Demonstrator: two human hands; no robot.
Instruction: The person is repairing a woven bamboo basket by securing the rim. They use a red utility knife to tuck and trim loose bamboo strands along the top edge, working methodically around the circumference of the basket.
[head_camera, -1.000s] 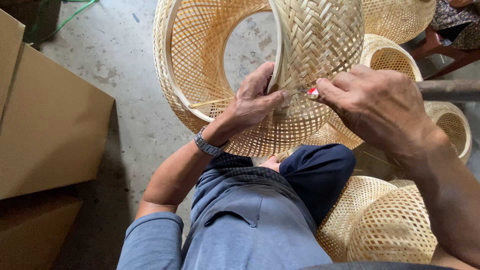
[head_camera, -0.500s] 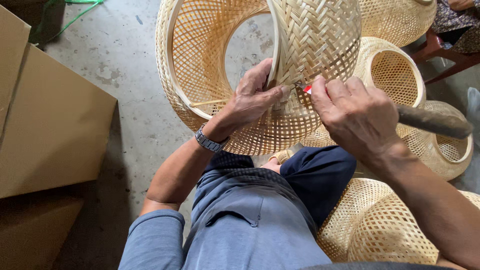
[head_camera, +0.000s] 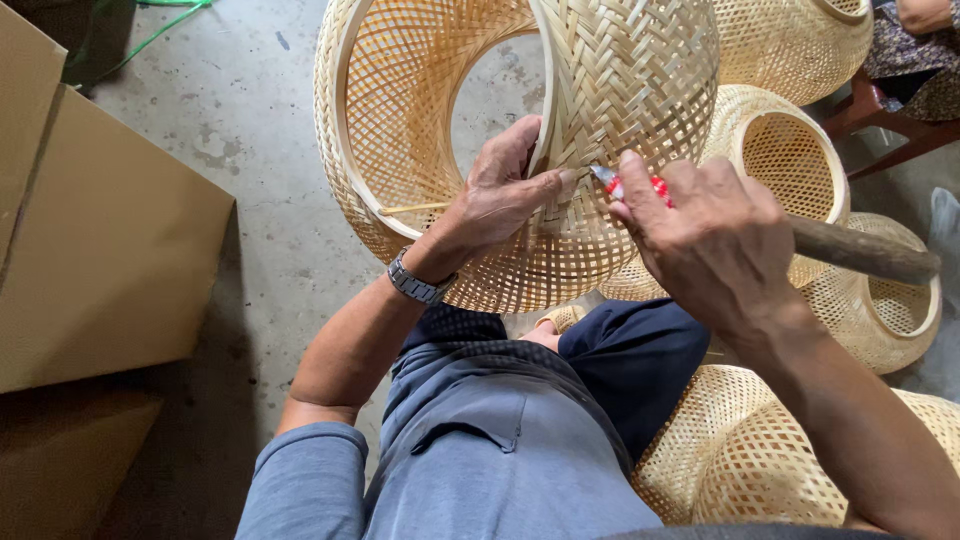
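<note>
While the fingers (head_camera: 540, 185) of the left hand (head_camera: 495, 200) pinch the rim band of the woven bamboo shade (head_camera: 560, 130), bracing it above the lap, the right hand (head_camera: 715, 240) is clenched around a red-handled blade (head_camera: 625, 185) whose tip meets the weave just beside that thumb. Finished shades (head_camera: 790, 150) lie right of the held shade, cardboard boxes (head_camera: 110, 250) left of it, on the concrete floor (head_camera: 260, 130).
</note>
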